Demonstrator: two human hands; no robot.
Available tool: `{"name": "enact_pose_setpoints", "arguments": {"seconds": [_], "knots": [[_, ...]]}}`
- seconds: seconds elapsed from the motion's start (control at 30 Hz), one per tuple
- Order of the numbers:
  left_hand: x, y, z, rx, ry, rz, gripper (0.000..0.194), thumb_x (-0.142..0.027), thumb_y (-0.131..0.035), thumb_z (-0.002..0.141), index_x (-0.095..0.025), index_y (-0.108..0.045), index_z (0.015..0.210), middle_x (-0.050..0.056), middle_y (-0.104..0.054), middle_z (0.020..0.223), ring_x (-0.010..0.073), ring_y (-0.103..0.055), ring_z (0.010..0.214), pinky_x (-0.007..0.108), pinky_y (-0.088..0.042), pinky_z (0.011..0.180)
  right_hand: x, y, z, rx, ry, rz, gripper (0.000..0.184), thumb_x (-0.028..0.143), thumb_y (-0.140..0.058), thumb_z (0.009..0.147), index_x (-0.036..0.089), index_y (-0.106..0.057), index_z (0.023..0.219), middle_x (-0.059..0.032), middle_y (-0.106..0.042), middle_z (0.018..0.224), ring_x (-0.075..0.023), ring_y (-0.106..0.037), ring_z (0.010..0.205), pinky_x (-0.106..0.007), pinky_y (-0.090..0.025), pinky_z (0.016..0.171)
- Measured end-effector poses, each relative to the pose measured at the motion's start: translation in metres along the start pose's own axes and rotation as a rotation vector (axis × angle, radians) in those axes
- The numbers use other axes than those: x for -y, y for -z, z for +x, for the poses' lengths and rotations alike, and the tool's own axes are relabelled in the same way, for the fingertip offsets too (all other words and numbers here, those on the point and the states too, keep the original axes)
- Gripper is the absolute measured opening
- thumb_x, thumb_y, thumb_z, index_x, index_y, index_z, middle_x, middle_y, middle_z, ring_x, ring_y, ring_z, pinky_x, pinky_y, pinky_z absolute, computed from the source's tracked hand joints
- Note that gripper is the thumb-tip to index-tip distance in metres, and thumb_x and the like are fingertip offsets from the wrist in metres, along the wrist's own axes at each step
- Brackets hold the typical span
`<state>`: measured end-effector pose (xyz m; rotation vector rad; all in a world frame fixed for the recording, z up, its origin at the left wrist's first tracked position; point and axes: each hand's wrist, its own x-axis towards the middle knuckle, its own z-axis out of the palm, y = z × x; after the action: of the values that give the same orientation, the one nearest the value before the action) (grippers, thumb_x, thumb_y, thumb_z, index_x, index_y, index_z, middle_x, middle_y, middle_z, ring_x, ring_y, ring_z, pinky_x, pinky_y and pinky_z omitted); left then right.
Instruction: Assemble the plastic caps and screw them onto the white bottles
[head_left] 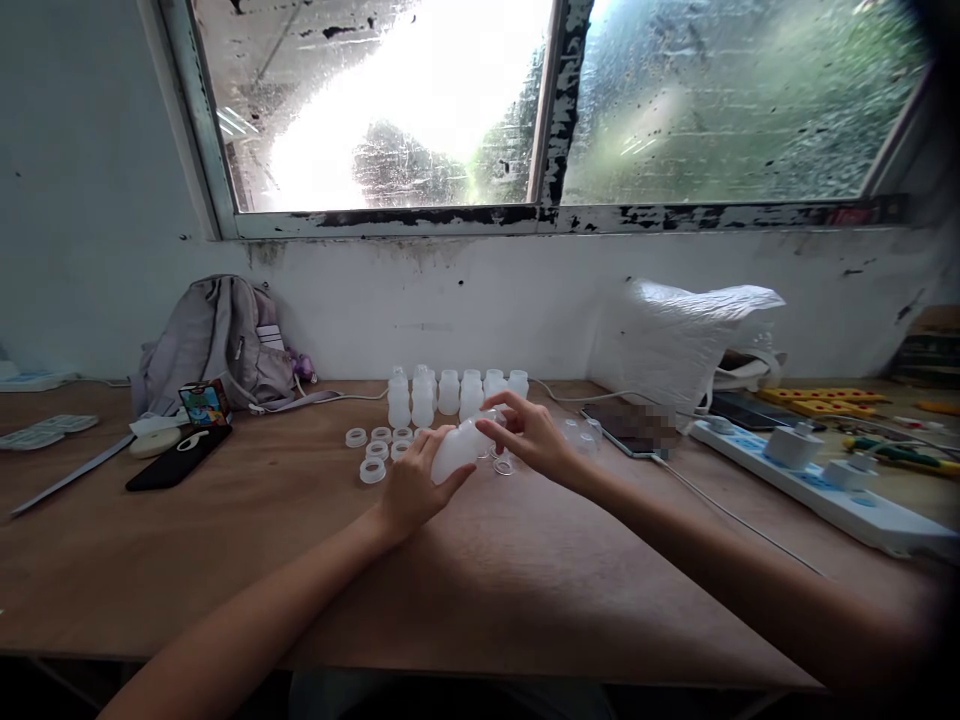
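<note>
At frame centre, my left hand (411, 488) grips a tilted white bottle (452, 453) while my right hand (531, 434) pinches its top: a fitting step, I judge, the next move calling for steady, aligned pressure.

Btls (399, 402) behind rings (373, 477) on tbl (225, 575)

Can pass freely over front stretch of surface (517, 590) and through left gap between white rings (373, 471) and black phone (180, 460). Blocked straight ahead by upright bottles (448, 392). Hemmed in on right by clear caps (586, 440), then propped phone (626, 432), trailing cable (739, 518), power strip (810, 490). Walled off behind bottles.
</note>
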<state>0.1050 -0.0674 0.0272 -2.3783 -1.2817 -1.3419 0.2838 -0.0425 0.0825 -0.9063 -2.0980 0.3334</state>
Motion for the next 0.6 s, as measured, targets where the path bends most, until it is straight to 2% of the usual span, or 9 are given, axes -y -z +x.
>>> {"name": "enact_pose_setpoints", "arguments": {"seconds": [0.07, 0.17, 0.27, 0.37, 0.47, 0.6], "knots": [[0.007, -0.001, 0.001, 0.023, 0.04, 0.02, 0.047, -0.043, -0.043, 0.079, -0.022, -0.034, 0.12, 0.007, -0.05, 0.11, 0.0198, -0.05, 0.098, 0.032, -0.043, 0.08, -0.002, -0.001, 0.018, -0.014, 0.005, -0.041, 0.035, 0.046, -0.046, 0.076, 0.016, -0.052, 0.092, 0.0048, -0.047, 0.047, -0.0094, -0.049, 0.044, -0.019, -0.036, 0.046], [0.03, -0.002, 0.001, 0.05, 0.039, 0.119, 0.047, -0.041, -0.043, 0.079, -0.021, -0.034, 0.12, 0.007, -0.048, 0.112, 0.0209, -0.047, 0.101, 0.034, -0.039, 0.085, -0.009, -0.003, 0.048, -0.03, 0.044, -0.204, 0.036, 0.048, -0.046, 0.075, 0.018, -0.057, 0.091, 0.0019, -0.054, 0.053, -0.0103, -0.052, 0.05, -0.02, -0.037, 0.052], [0.057, -0.003, 0.001, 0.076, 0.07, 0.263, 0.036, -0.036, -0.041, 0.081, -0.02, -0.042, 0.112, 0.007, -0.052, 0.105, 0.0207, -0.048, 0.095, 0.034, -0.038, 0.082, -0.021, -0.003, 0.08, -0.011, 0.053, -0.352, 0.035, 0.047, -0.047, 0.075, 0.021, -0.058, 0.095, -0.0006, -0.06, 0.064, -0.0119, -0.054, 0.06, -0.021, -0.037, 0.057], [0.078, -0.004, 0.0, 0.133, 0.067, 0.375, 0.028, -0.034, -0.042, 0.08, -0.019, -0.05, 0.103, 0.006, -0.054, 0.099, 0.0212, -0.048, 0.092, 0.034, -0.038, 0.079, -0.036, -0.005, 0.11, 0.034, -0.001, -0.45, 0.038, 0.047, -0.048, 0.074, 0.02, -0.054, 0.1, -0.0019, -0.061, 0.07, -0.0134, -0.054, 0.064, -0.021, -0.036, 0.057], [0.087, -0.005, -0.001, 0.181, 0.08, 0.43, 0.026, -0.033, -0.043, 0.079, -0.018, -0.053, 0.098, 0.006, -0.055, 0.095, 0.0213, -0.047, 0.09, 0.034, -0.037, 0.078, -0.049, -0.01, 0.13, 0.057, -0.067, -0.504, 0.041, 0.047, -0.05, 0.073, 0.019, -0.051, 0.102, -0.0035, -0.062, 0.075, -0.015, -0.055, 0.068, -0.021, -0.035, 0.056], [0.089, -0.005, -0.002, 0.222, 0.107, 0.463, 0.026, -0.034, -0.043, 0.078, -0.019, -0.054, 0.096, 0.006, -0.055, 0.095, 0.0214, -0.047, 0.09, 0.034, -0.035, 0.079, -0.062, -0.024, 0.143, 0.109, -0.152, -0.555, 0.04, 0.047, -0.05, 0.073, 0.02, -0.05, 0.102, -0.0051, -0.062, 0.082, -0.0166, -0.055, 0.072, -0.022, -0.035, 0.057]]}}
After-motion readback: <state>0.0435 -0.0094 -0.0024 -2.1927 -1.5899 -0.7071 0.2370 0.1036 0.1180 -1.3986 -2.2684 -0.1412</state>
